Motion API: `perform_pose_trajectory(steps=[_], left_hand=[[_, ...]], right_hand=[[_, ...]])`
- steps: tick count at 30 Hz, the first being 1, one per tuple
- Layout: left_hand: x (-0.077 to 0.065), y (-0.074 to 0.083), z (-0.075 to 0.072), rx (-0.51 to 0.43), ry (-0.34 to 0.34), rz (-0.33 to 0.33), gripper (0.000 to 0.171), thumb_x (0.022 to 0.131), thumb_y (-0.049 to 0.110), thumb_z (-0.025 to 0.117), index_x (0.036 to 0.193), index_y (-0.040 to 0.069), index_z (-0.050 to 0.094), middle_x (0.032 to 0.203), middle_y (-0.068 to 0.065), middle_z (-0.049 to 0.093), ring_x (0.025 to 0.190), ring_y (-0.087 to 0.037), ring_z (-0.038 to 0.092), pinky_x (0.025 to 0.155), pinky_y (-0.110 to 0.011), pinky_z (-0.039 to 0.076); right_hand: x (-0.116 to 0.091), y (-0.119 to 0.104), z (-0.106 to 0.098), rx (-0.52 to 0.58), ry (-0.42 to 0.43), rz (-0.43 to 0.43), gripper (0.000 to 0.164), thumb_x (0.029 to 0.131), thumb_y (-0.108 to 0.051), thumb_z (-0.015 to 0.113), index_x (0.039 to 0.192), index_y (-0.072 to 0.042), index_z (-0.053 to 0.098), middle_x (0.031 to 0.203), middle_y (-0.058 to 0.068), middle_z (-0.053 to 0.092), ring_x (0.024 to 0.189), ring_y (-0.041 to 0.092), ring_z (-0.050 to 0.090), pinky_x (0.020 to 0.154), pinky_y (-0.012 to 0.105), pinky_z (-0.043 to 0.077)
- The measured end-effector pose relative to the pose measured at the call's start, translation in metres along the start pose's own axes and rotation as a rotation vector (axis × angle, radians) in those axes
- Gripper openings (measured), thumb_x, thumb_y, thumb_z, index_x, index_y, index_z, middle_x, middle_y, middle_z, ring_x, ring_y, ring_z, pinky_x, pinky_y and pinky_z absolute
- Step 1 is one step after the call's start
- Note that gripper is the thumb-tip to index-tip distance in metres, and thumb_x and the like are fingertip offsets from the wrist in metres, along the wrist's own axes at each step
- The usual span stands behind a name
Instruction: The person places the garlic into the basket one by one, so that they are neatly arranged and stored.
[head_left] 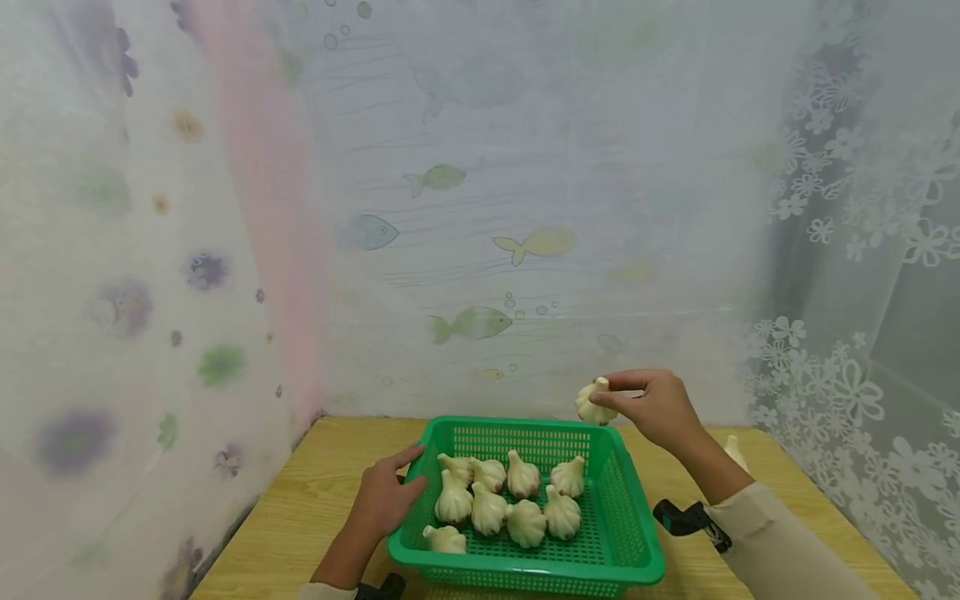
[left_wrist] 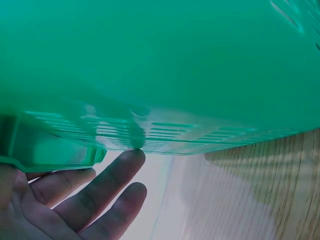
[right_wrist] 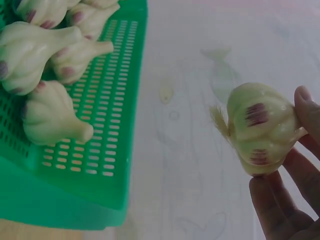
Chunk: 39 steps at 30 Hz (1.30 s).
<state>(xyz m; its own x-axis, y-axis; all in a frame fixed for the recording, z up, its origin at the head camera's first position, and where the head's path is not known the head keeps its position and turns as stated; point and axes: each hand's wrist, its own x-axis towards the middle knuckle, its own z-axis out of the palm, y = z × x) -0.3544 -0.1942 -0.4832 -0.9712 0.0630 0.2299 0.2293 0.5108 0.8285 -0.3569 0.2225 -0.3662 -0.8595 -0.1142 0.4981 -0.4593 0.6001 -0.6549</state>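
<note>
In the head view, a garlic bulb [head_left: 596,403] hangs by its stem between the thumb and fingers of my right hand [head_left: 660,410], above the back right corner of a green plastic basket [head_left: 525,570]. The right wrist view shows the held bulb [right_wrist: 260,127] with purple streaks and a tuft of dry roots. My left hand [head_left: 384,493] holds the basket's left rim, thumb on top, while its other fingers [left_wrist: 107,187] lie along the outer wall. Several garlic bulbs [head_left: 489,508] sit in the basket, mostly towards its left and middle.
Another garlic bulb [head_left: 733,450] lies on the wooden table [head_left: 300,500] at the right, partly behind my right forearm. A curtain printed with fish [head_left: 480,323] hangs behind the table, and a flowered sheet [head_left: 855,392] at its right.
</note>
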Motion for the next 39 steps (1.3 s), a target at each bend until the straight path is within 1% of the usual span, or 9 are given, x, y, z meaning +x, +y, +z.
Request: perform_pose_trajectory(steps=[5,7,16,22,26,29,32,37,39], left_hand=[[0.001,0.001,0.000,0.001,-0.008,0.002,0.053,0.097,0.015,0.064,0.150,0.015,0.058,0.158,-0.007,0.051,0.091,-0.019,0.076,0.055,-0.032,0.054],[0.000,0.001,0.000,0.004,-0.014,0.003,0.053,0.097,0.014,0.064,0.150,0.014,0.058,0.158,-0.008,0.050,0.091,-0.020,0.076,0.055,-0.033,0.054],[-0.001,0.003,0.000,0.010,-0.015,-0.008,0.054,0.097,0.014,0.063,0.150,0.014,0.057,0.158,-0.008,0.050,0.092,-0.021,0.076,0.055,-0.033,0.053],[-0.001,0.002,-0.001,0.016,-0.011,-0.008,0.054,0.097,0.014,0.064,0.150,0.013,0.057,0.159,-0.007,0.050,0.090,-0.019,0.075,0.054,-0.033,0.053],[-0.002,0.003,-0.001,0.011,-0.010,-0.006,0.054,0.097,0.013,0.064,0.150,0.013,0.057,0.159,-0.006,0.050,0.090,-0.020,0.075,0.054,-0.033,0.052],[-0.002,0.004,-0.001,0.010,-0.012,-0.005,0.054,0.097,0.013,0.063,0.150,0.013,0.057,0.159,-0.008,0.050,0.091,-0.019,0.075,0.054,-0.033,0.052],[-0.002,0.005,-0.001,0.009,-0.013,-0.004,0.054,0.097,0.014,0.063,0.150,0.013,0.057,0.159,-0.008,0.050,0.091,-0.020,0.075,0.055,-0.033,0.053],[-0.003,0.005,-0.001,0.017,-0.012,0.006,0.054,0.096,0.013,0.063,0.150,0.012,0.057,0.158,-0.008,0.050,0.091,-0.020,0.075,0.056,-0.032,0.053],[-0.003,0.005,-0.001,0.019,-0.012,0.008,0.054,0.096,0.013,0.062,0.150,0.011,0.057,0.158,-0.009,0.050,0.091,-0.020,0.076,0.056,-0.032,0.053]], right_hand=[[0.000,-0.004,0.006,0.015,-0.059,-0.022,0.036,0.090,-0.042,0.079,0.116,-0.016,0.081,0.125,0.009,0.074,0.123,0.036,0.063,0.093,0.055,0.055],[-0.001,-0.006,0.007,0.025,-0.079,-0.024,0.034,0.091,-0.040,0.079,0.115,-0.016,0.081,0.126,0.009,0.074,0.123,0.036,0.063,0.093,0.055,0.055],[0.001,-0.008,0.018,0.080,-0.182,-0.073,0.028,0.091,-0.036,0.079,0.114,-0.020,0.081,0.121,0.005,0.075,0.116,0.030,0.067,0.089,0.045,0.058],[0.003,-0.010,0.030,0.094,-0.226,-0.062,0.030,0.090,-0.038,0.080,0.114,-0.020,0.081,0.120,0.004,0.075,0.117,0.030,0.067,0.090,0.047,0.058],[0.003,-0.013,0.038,0.115,-0.254,-0.051,0.028,0.089,-0.040,0.080,0.112,-0.023,0.082,0.117,0.001,0.077,0.114,0.026,0.069,0.088,0.043,0.059],[0.002,-0.015,0.044,0.117,-0.271,-0.064,0.029,0.089,-0.041,0.080,0.111,-0.023,0.082,0.116,-0.001,0.077,0.112,0.024,0.070,0.085,0.038,0.060],[0.001,-0.015,0.050,0.125,-0.299,-0.082,0.032,0.089,-0.039,0.080,0.113,-0.019,0.082,0.115,0.000,0.078,0.111,0.022,0.071,0.084,0.035,0.060],[0.001,-0.016,0.059,0.150,-0.408,-0.118,0.025,0.091,-0.033,0.080,0.110,-0.017,0.083,0.110,0.002,0.079,0.102,0.022,0.073,0.081,0.034,0.060],[0.000,-0.016,0.063,0.139,-0.456,-0.129,0.020,0.090,-0.033,0.080,0.107,-0.021,0.083,0.109,0.001,0.079,0.101,0.022,0.073,0.081,0.033,0.060]])
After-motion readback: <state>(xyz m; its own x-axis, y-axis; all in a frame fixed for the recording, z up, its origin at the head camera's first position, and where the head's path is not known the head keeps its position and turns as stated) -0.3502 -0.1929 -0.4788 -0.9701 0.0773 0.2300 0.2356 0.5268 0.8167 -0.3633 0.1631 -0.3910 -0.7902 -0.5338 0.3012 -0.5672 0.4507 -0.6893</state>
